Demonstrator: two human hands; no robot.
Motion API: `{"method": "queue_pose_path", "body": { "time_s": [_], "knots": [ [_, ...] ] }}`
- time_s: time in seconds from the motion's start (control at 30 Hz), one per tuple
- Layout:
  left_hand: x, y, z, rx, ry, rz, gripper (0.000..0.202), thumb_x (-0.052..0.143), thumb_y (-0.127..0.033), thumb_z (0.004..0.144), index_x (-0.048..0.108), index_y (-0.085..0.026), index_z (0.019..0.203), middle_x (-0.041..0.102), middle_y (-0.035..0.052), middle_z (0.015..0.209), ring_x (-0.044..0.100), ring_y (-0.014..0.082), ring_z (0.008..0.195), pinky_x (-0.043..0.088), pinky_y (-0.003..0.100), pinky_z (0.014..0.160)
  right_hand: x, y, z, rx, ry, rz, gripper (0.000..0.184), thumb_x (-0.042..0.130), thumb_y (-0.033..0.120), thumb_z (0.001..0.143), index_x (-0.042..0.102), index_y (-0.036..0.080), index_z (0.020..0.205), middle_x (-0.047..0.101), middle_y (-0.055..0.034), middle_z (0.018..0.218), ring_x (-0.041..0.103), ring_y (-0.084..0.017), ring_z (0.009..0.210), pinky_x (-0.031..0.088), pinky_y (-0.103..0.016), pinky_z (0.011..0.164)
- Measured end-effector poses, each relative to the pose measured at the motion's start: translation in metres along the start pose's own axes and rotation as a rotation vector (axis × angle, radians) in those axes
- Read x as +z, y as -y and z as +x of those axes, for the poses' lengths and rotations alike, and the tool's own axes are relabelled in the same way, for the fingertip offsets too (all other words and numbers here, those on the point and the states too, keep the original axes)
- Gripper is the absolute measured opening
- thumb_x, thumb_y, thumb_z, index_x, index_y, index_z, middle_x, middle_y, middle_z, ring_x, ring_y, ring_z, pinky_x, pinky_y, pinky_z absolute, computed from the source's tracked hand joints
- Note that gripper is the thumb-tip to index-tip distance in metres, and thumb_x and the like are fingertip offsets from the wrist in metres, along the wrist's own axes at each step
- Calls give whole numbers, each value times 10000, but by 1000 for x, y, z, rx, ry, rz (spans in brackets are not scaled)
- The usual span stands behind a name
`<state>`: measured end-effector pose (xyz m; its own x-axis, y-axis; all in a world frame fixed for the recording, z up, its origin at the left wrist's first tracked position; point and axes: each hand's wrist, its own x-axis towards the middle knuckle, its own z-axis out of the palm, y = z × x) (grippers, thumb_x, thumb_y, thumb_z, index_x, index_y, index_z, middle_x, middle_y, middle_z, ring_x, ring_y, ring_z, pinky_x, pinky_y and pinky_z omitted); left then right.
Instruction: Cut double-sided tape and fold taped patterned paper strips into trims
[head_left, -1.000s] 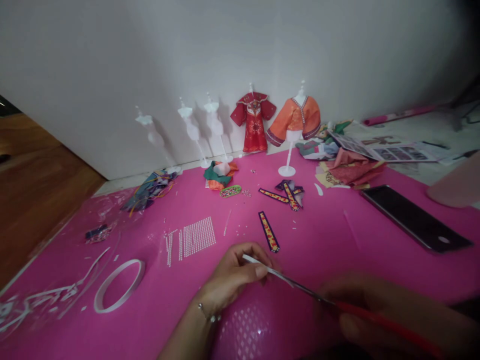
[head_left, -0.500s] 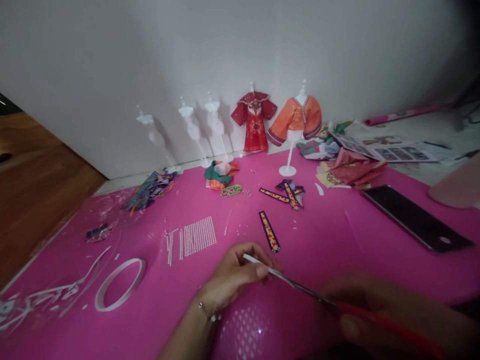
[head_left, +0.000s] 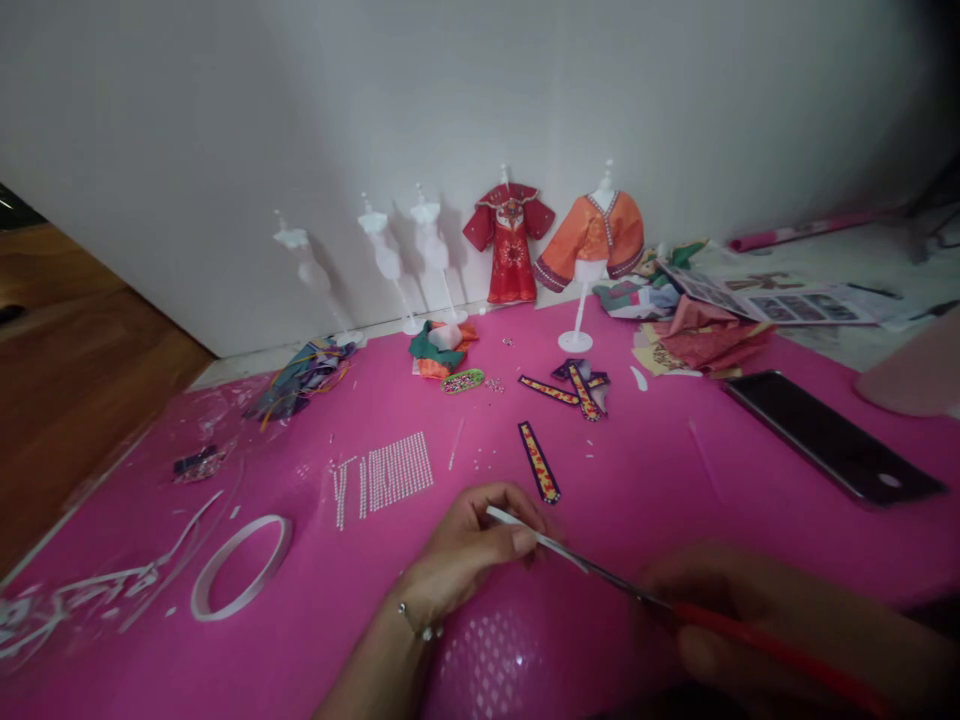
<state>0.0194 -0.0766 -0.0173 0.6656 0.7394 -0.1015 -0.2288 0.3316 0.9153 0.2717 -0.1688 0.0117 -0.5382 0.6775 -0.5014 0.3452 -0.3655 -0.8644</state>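
Observation:
My left hand (head_left: 480, 535) pinches a narrow white strip (head_left: 501, 516) between thumb and fingers. In my blurred right hand (head_left: 720, 610) are scissors (head_left: 626, 585) with red handles, pointing left; their blades meet the strip just by my left thumb. Whether the blades are parted I cannot tell. Beyond my left hand lies a dark-edged band with a yellow and red pattern (head_left: 538, 462). More such bands (head_left: 581, 388) lie crossed over each other farther back. A sheet of small pearl-like beads (head_left: 400, 472) is to the left.
A tape roll (head_left: 196, 590) and white scraps (head_left: 112, 582) lie on the pink mat (head_left: 300, 660) at left. Doll mannequins (head_left: 431, 240), a red robe (head_left: 511, 245) and an orange jacket (head_left: 600, 235) stand along the wall. A phone (head_left: 832, 435) and fabric pieces (head_left: 705, 335) are at right.
Almost nothing differs. Both hands, the white strip and the scissors stay in nearly the same place.

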Motion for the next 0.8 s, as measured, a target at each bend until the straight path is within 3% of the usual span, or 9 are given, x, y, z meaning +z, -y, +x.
{"method": "queue_pose_path", "body": {
  "time_s": [0.43, 0.8],
  "knots": [
    [-2, 2, 1, 32, 37, -33, 237, 814, -338, 727, 683, -143, 761, 716, 51, 753, 608, 135, 667, 438, 219, 579, 1, 10, 0, 9, 14, 5, 554, 537, 729, 822, 637, 194, 925, 535, 15, 717, 487, -96, 579, 349, -187, 482],
    [-2, 2, 1, 30, 36, -32, 256, 824, -348, 718, 682, -139, 761, 727, 58, 768, 609, 122, 636, 446, 210, 572, -1, 7, 1, -6, 10, -12, 506, 538, 677, 860, 637, 183, 915, 532, 13, 741, 483, -90, 605, 344, -184, 509]
  ]
}}
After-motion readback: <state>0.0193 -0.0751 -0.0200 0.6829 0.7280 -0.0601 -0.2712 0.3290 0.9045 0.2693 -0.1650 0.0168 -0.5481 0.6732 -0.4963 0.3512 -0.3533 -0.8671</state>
